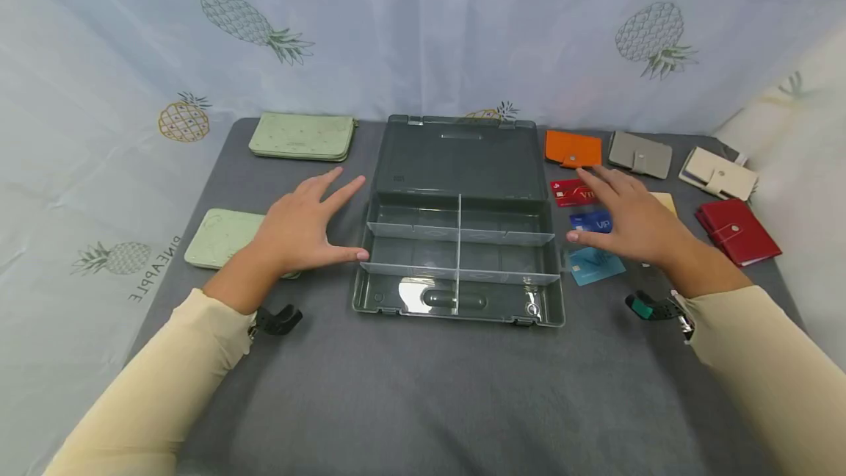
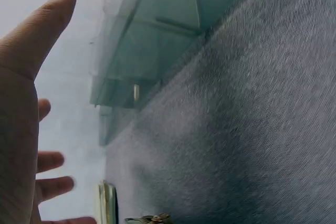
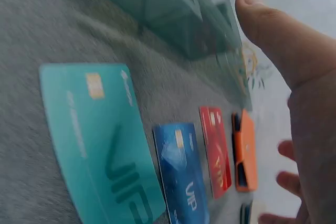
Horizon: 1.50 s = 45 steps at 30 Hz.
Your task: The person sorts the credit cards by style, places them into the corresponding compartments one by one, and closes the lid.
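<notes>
A smoky clear plastic divider box [image 1: 496, 300] lies in front of me, its lid [image 1: 456, 160] folded back and its compartments bare. My left hand [image 1: 300, 222] hovers with spread fingers at the box's left side, thumb tip at its edge and palm over a pale green wallet [image 1: 221, 237]. On the other side my right hand [image 1: 634, 226] is spread above several cards, holding nothing. Below it lie a red card [image 1: 568, 193], a dark blue card [image 1: 588, 222] and a light blue card [image 1: 595, 268]; the right wrist view shows "VIP" on the light blue card [image 3: 105, 140].
Another green wallet [image 1: 300, 138] lies at the back left. Along the right are an orange card holder [image 1: 571, 147], a grey one [image 1: 640, 156], a cream one [image 1: 717, 173] and a red one [image 1: 740, 232]. Pineapple-print cloth [image 1: 423, 35] hangs behind the grey table [image 1: 396, 388].
</notes>
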Available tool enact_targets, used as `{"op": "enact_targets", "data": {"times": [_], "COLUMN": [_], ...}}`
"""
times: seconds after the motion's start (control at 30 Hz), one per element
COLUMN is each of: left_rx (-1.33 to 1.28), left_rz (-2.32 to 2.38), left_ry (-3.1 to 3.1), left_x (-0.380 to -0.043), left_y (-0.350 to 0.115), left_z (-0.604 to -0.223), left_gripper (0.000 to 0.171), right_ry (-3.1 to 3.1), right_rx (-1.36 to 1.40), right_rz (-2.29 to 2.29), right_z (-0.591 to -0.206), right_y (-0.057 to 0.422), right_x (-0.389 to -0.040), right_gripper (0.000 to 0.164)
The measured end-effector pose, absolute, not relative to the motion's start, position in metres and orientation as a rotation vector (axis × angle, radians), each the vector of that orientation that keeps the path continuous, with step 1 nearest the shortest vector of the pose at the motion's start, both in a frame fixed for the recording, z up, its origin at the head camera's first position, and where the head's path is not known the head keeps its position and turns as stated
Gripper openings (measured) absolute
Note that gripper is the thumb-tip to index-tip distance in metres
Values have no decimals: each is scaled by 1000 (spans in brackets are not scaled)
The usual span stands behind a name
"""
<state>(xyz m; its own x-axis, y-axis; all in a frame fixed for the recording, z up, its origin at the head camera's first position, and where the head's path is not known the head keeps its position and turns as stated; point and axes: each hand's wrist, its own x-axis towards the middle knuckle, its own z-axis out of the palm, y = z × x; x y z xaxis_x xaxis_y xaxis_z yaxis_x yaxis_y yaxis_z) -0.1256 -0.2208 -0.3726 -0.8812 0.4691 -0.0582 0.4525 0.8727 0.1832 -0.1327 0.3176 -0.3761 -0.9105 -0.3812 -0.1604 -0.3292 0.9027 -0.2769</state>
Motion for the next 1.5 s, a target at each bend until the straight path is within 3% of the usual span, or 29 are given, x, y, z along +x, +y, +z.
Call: {"op": "enact_targets", "data": {"times": [0.37, 0.67, 1.5], "left_rx": [937, 777, 745], "left_rz": [773, 1202, 1593], "left_ry": [2852, 2703, 2635], "left_x": [-87, -60, -59], "left_y": [-228, -213, -199], "left_z": [-398, -423, -450], "left_gripper": [88, 62, 56], "right_ry": [2767, 2732, 2729], "right_rx": [-596, -484, -339], "right_rz": [-678, -618, -688], "right_z": [-394, -399, -404], "right_y": [337, 337, 337], "right_x": [-171, -191, -200], "right_gripper": [73, 59, 47]}}
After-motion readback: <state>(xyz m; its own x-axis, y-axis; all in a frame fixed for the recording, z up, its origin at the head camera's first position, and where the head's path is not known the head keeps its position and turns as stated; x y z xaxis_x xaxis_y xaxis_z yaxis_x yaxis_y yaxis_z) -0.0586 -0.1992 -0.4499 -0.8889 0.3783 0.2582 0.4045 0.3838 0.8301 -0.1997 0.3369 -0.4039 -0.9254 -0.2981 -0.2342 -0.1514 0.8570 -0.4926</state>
